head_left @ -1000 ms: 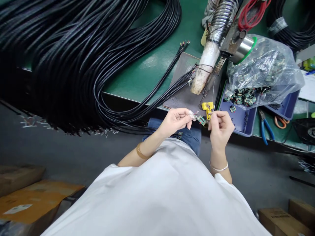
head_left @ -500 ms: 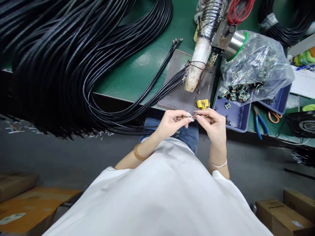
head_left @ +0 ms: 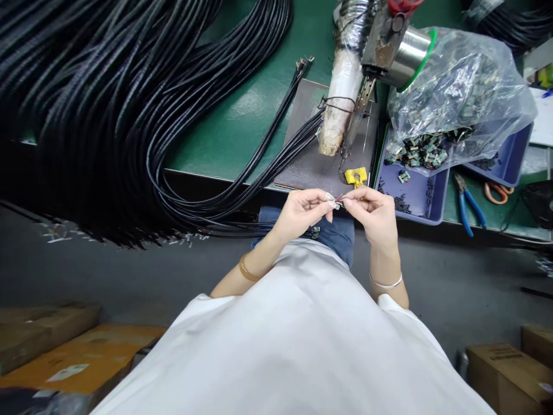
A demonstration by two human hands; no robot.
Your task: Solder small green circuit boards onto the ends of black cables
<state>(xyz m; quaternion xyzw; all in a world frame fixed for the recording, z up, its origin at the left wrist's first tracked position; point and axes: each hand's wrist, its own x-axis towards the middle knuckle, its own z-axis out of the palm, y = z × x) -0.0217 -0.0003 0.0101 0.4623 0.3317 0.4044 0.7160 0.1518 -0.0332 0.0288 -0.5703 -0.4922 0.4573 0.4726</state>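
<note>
Just in front of the bench edge, my left hand (head_left: 302, 214) is closed in a pinch on thin coloured wires (head_left: 339, 200). Thumb and forefinger of my right hand (head_left: 372, 216) pinch the same wires from the other side, with the fingertips almost meeting. What exactly lies between the fingertips is too small to make out. Beyond the hands is a yellow clip (head_left: 356, 175) at the near edge of a dark board (head_left: 298, 157). A soldering iron (head_left: 358, 118) points down at that board, beside a white wrapped tube (head_left: 338, 109).
A large bundle of black cables (head_left: 129, 115) hangs over the bench's left edge. On the right are a purple tray (head_left: 415, 210) with small circuit boards (head_left: 417, 154), a clear plastic bag (head_left: 466, 86), blue-handled pliers (head_left: 469, 207), orange-handled scissors (head_left: 499, 193) and a solder spool (head_left: 408, 57).
The camera view has shifted slightly. Both hands stay together at the wires, with only a small change in the fingertips. The things on the bench have not visibly moved.
</note>
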